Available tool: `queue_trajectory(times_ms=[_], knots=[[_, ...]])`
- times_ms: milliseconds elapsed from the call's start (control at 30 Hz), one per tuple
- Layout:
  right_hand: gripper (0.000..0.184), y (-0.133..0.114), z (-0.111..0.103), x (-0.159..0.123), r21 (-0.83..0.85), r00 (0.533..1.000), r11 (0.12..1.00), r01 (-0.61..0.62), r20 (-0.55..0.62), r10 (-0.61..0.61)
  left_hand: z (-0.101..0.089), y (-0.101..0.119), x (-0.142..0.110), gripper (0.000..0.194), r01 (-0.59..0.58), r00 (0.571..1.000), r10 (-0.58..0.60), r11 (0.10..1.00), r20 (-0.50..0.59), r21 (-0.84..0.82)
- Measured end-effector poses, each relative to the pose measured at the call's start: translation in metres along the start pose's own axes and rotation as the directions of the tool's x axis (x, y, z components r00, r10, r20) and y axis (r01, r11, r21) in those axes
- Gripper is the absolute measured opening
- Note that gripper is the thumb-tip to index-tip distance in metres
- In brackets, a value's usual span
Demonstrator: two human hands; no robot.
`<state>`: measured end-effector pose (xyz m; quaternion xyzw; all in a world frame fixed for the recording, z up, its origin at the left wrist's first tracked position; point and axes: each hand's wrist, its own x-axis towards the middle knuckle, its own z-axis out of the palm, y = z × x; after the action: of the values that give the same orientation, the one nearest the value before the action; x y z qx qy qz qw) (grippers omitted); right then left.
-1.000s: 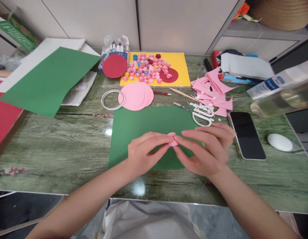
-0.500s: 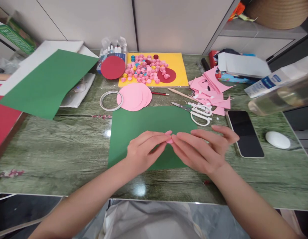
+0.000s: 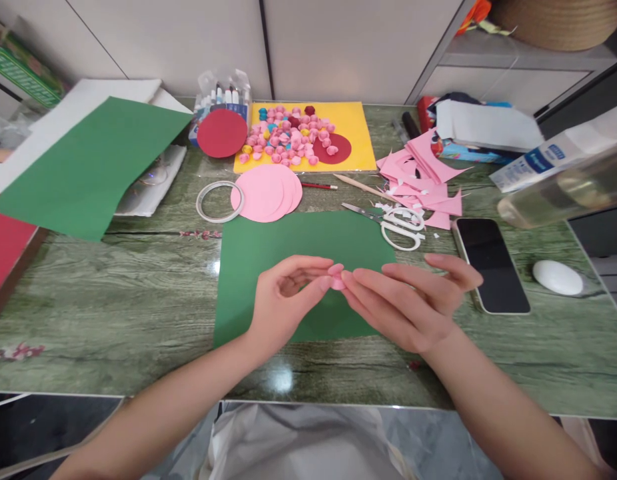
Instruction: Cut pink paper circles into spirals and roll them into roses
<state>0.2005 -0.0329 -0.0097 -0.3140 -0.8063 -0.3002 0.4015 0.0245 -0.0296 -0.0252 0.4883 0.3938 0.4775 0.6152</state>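
Pinching: the right hand [image 3: 416, 307] grips the pink piece [image 3: 338, 283] between thumb and forefinger, its outer fingers spread.
Left hand [image 3: 277, 297]: its thumb tip meets the piece's left side and the forefinger tip is close by the top; whether the two press on it cannot be told.
Pink piece: between the fingertips of both hands, over the green sheet [image 3: 288, 239].
Green sheet: flat on the table [image 3: 138, 300], before the person.
Scissors [image 3: 383, 219]: at the sheet's far right corner, white handles toward the right.
Discs [image 3: 261, 193]: pink, overlapping, just beyond the sheet, the tape [image 3: 219, 221] at their left edge.
Pencil [image 3: 318, 185] and stick [image 3: 363, 187]: between the discs and the pink scraps [image 3: 428, 165].
Yellow sheet [image 3: 359, 120]: farther back, bearing curled pieces [image 3: 283, 139], mostly pink.
Phone [image 3: 493, 267]: near the right hand, the mouse [image 3: 558, 277] beyond it.
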Motion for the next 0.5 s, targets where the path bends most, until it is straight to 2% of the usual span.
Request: queue_trajectory(times_ms=[67,167,333,500], knots=[[0.012,-0.0004,0.0007,-0.0004,0.005,1.0,1.0,0.008,-0.01,-0.008,0.0006,-0.002,0.0008,0.011,0.069,0.997,-0.069,0.996,-0.013,-0.051],[0.013,-0.0017,0.0016,-0.0006,0.022,1.0,1.0,0.006,-0.007,-0.006,0.001,-0.0045,0.001,0.007,0.112,0.993,-0.115,0.988,-0.023,-0.11],[0.014,-0.003,0.0017,-0.0013,0.021,1.0,1.0,-0.011,-0.003,0.011,0.0017,-0.0037,0.0006,0.005,0.136,0.99,-0.141,0.982,-0.027,-0.135],[0.018,-0.0032,0.0008,-0.0009,0.003,0.999,1.0,-0.022,0.028,0.022,0.0019,-0.0038,0.0005,0.005,0.111,0.993,-0.114,0.983,-0.013,-0.147]])
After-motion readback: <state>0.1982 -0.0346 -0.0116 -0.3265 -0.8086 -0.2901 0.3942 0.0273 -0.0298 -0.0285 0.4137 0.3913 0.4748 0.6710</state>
